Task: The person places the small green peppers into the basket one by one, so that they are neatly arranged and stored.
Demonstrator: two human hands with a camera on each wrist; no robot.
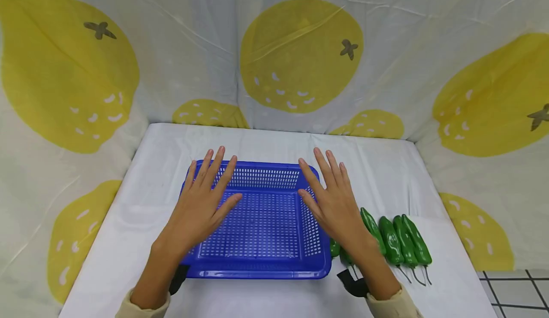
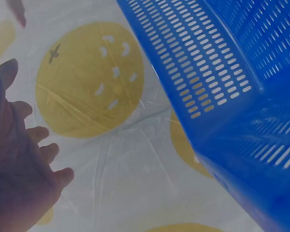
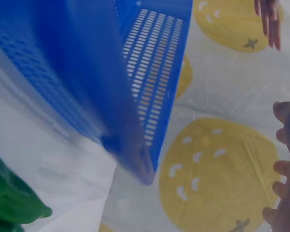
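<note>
A blue perforated plastic basket sits on the white-covered table, with nothing visible inside it. Over its left side hovers my left hand, fingers spread and holding nothing. My right hand is raised over the basket's right side, its fingers also extended and free. To the right of the basket lie several green peppers in a row, their stems toward me; my right forearm partly covers some. In the right wrist view a green pepper shows at the lower left, beside the basket.
White cloth covers the table. Curtains printed with yellow lemons enclose the back and both sides. A tiled floor shows at the lower right. Black straps are worn at the wrists.
</note>
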